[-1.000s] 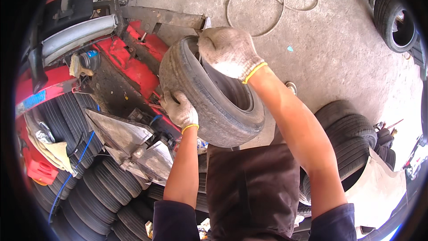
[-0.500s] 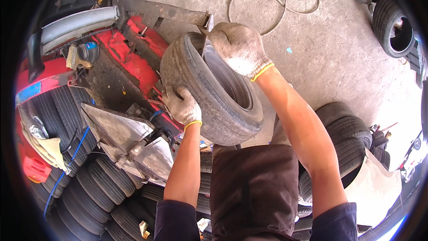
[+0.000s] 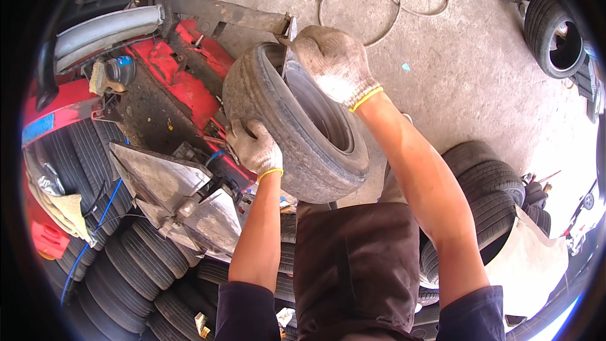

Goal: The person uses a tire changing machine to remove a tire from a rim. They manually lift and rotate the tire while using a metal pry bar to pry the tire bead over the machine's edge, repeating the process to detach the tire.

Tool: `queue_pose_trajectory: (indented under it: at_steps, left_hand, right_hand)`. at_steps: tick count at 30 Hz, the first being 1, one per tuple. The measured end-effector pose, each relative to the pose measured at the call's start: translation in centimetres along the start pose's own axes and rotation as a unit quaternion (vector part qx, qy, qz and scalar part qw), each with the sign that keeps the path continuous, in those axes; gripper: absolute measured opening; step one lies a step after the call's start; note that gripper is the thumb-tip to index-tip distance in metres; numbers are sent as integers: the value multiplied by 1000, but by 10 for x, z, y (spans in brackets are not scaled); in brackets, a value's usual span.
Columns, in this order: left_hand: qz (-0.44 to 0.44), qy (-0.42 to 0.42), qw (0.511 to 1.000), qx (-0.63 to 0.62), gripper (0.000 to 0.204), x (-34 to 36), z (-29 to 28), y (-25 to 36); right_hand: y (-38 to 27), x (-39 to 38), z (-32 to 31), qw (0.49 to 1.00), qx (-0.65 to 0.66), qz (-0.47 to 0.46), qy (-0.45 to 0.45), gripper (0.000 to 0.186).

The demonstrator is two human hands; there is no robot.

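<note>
A worn tyre on a wheel rim [image 3: 327, 173] leans tilted at the red tyre machine [image 3: 148, 63]. My left hand [image 3: 254, 147], in a dirty white knit glove with yellow cuff, grips the tread on the tyre's left side. My right hand [image 3: 334, 63], gloved alike, is curled at the top of the tyre beside an upright metal plate [image 3: 290, 31] on the end of a steel arm [image 3: 233, 12]; what its fingers hold is hidden. A brush [image 3: 99, 79] and a dark tub [image 3: 124, 71] sit on the machine, left of the tyre.
Hinged metal plates [image 3: 158, 177] lie below the machine. Stacked tyres [image 3: 126, 265] fill the lower left, more [image 3: 486, 183] stand at right beside a pale sheet [image 3: 530, 265]. An air hose [image 3: 325, 0] lies on the concrete floor [image 3: 461, 88]; further tyres [image 3: 540, 31] are upper right.
My right hand has shifted a little right and up along with the top of the tyre, its fingers still curled. My left hand stays on the tread, slightly higher in the view.
</note>
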State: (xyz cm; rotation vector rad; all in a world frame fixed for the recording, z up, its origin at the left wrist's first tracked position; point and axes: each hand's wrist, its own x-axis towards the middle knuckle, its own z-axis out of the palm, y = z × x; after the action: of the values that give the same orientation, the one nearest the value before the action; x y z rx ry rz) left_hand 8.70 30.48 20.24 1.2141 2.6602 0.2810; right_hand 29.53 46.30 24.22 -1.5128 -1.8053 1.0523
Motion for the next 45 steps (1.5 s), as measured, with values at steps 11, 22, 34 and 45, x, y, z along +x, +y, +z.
queue_pose_trajectory:
  at_steps: [11,22,34,45]
  left_hand:
    - [8,8,1000,1,58,0,1,1]
    - [7,11,1000,16,58,0,3,-4]
    - [16,15,1000,15,58,-1,1,-2]
    - [20,11,999,27,59,-1,1,-1]
  right_hand:
    - [-3,-3,-1,999,27,20,-4,35]
    - [-11,-6,-1,997,52,53,-1,35]
    - [-7,-8,4,998,33,49,-7,34]
    - [-5,-9,8,999,36,32,12,35]
